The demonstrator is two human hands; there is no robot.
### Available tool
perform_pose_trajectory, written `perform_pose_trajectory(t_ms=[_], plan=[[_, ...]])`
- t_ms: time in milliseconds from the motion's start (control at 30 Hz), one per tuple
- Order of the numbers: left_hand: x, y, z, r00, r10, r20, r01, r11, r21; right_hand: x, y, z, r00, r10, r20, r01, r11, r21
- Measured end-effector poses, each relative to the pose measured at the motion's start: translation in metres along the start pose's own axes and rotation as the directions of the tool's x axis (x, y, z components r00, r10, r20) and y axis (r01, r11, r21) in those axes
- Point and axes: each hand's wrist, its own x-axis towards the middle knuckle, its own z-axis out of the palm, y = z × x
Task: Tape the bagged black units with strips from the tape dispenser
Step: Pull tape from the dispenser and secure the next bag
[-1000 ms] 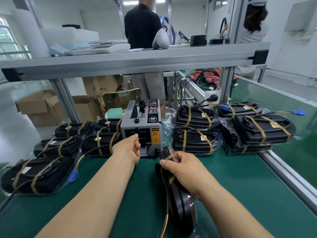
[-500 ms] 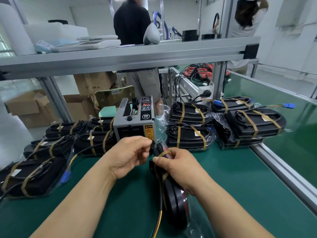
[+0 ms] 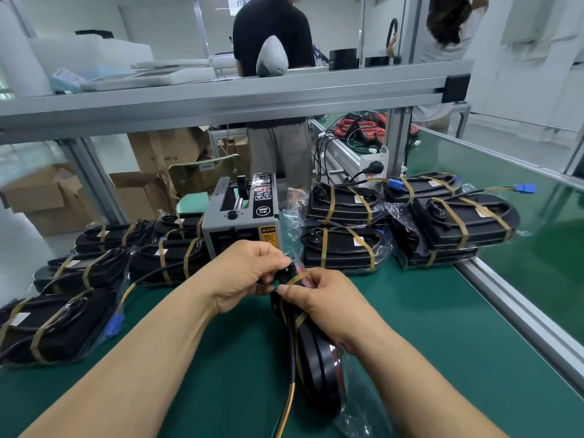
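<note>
At the middle of the green desk (image 3: 426, 327), just in front of the grey tape dispenser (image 3: 241, 222), one bagged black unit (image 3: 319, 368) stands on its narrow edge. Its long axis runs toward the viewer, and its clear bag is loose at the near end.

The right hand (image 3: 322, 301) has its grip closed round the far upper part of the unit from the right side. The thumb lies against a brown tape strip (image 3: 298, 278) that wraps that end.

The left hand (image 3: 243, 273) has its fingers curled. Thumb and fingertips pinch the far tip of the same unit, touching it just beside the right thumb. Whether this grip also holds a loose strip cannot be told.

A black and yellow cable (image 3: 289, 403) leaves the unit on its left side and runs off the lower edge of the view.

Left of the dispenser, the left group of taped units (image 3: 94, 270) lies flat, each unit bound by two brown bands. Right of the dispenser, the right group of taped units (image 3: 344, 248) is stacked two high. More are stacked near the desk's rail, and a blue connector (image 3: 526, 188) trails from them.

Behind these, an aluminium shelf (image 3: 252, 96) spans the view. Below it are cardboard boxes (image 3: 164, 150), and beyond it stands a person in a black shirt (image 3: 271, 33).
</note>
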Motion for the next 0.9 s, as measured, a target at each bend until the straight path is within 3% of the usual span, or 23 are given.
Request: perform_pose_trajectory(t_ms=[467,733,900], plan=[[0.0046,-0.0063,0.0027,0.998,0.004,-0.057,-0.005,1.000,-0.013,0.0006,0.0015,0.0008,1.000,-0.002,0.022,0.001,1.000,0.024],[0.0042,-0.0071,0.0068,0.990,0.064,-0.123,-0.059,0.997,0.042,-0.0003,0.0006,0.0014,1.000,0.008,0.007,-0.008,1.000,0.025],[0.0018,-0.0085,0.0082,0.973,0.146,-0.181,-0.118,0.980,0.161,-0.0010,-0.0002,0.0013,1.000,0.011,0.017,-0.011,1.000,0.018]])
